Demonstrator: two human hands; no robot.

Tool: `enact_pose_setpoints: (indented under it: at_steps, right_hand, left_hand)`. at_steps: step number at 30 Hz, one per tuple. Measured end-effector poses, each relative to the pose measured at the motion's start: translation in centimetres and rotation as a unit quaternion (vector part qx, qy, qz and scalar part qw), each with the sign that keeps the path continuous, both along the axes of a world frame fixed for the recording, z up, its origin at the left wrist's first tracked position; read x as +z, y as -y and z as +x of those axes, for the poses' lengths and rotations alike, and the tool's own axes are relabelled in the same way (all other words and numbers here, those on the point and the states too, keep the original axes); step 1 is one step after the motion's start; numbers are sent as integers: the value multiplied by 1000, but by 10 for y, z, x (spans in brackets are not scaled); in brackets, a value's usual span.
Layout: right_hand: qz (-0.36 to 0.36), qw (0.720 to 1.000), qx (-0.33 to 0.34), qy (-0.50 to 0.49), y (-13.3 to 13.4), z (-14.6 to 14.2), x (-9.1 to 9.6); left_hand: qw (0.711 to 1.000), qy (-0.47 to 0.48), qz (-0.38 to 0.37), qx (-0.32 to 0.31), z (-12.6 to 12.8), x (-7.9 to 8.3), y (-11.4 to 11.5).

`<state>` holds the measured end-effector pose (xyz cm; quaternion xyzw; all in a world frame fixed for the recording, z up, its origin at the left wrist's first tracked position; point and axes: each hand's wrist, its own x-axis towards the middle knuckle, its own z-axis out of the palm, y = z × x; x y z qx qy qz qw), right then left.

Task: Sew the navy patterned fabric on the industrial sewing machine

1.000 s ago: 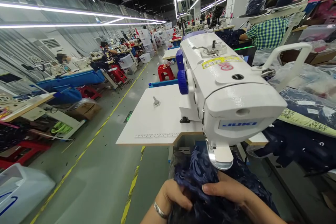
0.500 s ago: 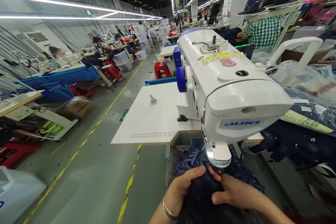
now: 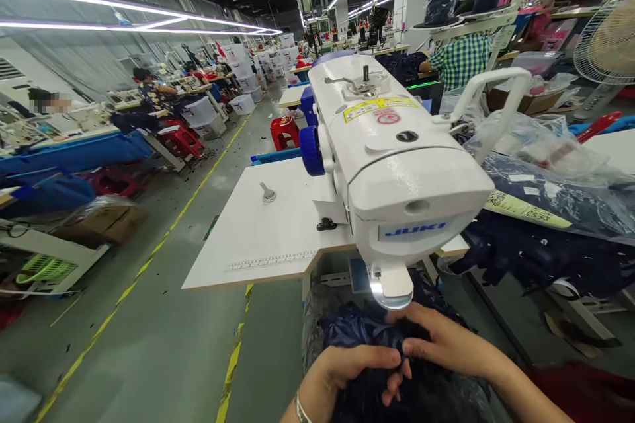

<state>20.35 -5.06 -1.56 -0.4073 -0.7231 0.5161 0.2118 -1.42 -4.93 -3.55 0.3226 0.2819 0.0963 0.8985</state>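
Dark navy fabric [image 3: 354, 329] is bunched below the head of a white JUKI sewing machine [image 3: 411, 175]. My left hand [image 3: 353, 365], with a bracelet at the wrist, pinches the fabric, its thumb on top and its curled fingertips showing underneath. Closed on the same cloth from the other side is my right hand [image 3: 441, 342], its thumb almost meeting the left thumb. The right fingers reach up near the round metal guard [image 3: 393, 301] at the needle end. Needle and stitching spot are hidden.
A white machine table [image 3: 268, 231] with a printed ruler extends left. Plastic-wrapped navy garments [image 3: 536, 251] lie at the right, below a yellow paper sheet [image 3: 528, 208]. A red stool [image 3: 284, 133] stands behind the table. A co-worker in a checked shirt [image 3: 464, 61] sits farther back.
My hands have drawn closer together, thumbs now almost touching, and the fabric between them has shifted. The view has turned right, bringing a fan into sight.
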Motion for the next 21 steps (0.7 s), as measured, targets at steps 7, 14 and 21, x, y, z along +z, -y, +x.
enact_pose_setpoints:
  at_steps: [7,14,21]
  right_hand:
    - [8,999,-19,-31,-5,1,6]
    - [-14,997,76,5,-8,-5,12]
    - [-14,1000,10,22,-6,2,24]
  left_hand:
    - [998,-2,48,40,-6,15,1]
    - [995,-10,-93,-26,-7,1,6]
    - [997,-29,11,64,-16,8,8]
